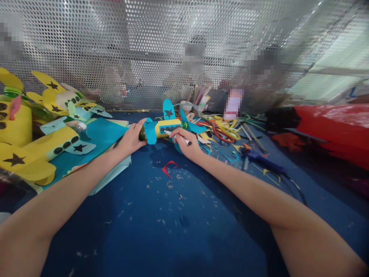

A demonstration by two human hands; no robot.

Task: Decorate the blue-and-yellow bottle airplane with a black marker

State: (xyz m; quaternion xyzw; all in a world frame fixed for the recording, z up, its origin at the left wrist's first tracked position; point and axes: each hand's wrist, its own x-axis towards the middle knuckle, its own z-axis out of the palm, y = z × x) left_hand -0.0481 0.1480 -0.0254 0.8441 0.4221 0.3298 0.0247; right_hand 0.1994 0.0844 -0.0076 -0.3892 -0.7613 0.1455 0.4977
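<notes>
A toy airplane (169, 124) made from a green bottle lies sideways on the blue table, wrapped in yellow paper with blue wings and fins. My left hand (134, 137) is closed round its bottle end at the left. Between the fingers of my right hand (186, 143) is a marker (184, 141) with a white barrel and black end. The marker's tip meets the row of dark round windows on the yellow side. A dark star (168, 112) shows on the upright blue fin. Part of the plane's right end is hidden behind my right hand.
Several similar bottle airplanes (65, 140) stand at the left, beside blue paper sheets (108, 129). Paper scraps and scissors (223, 134) lie to the right, near a blue glue gun (262, 159) with a cord. A red curved scrap (170, 167) lies in front. Behind rises a perforated metal panel (155, 50).
</notes>
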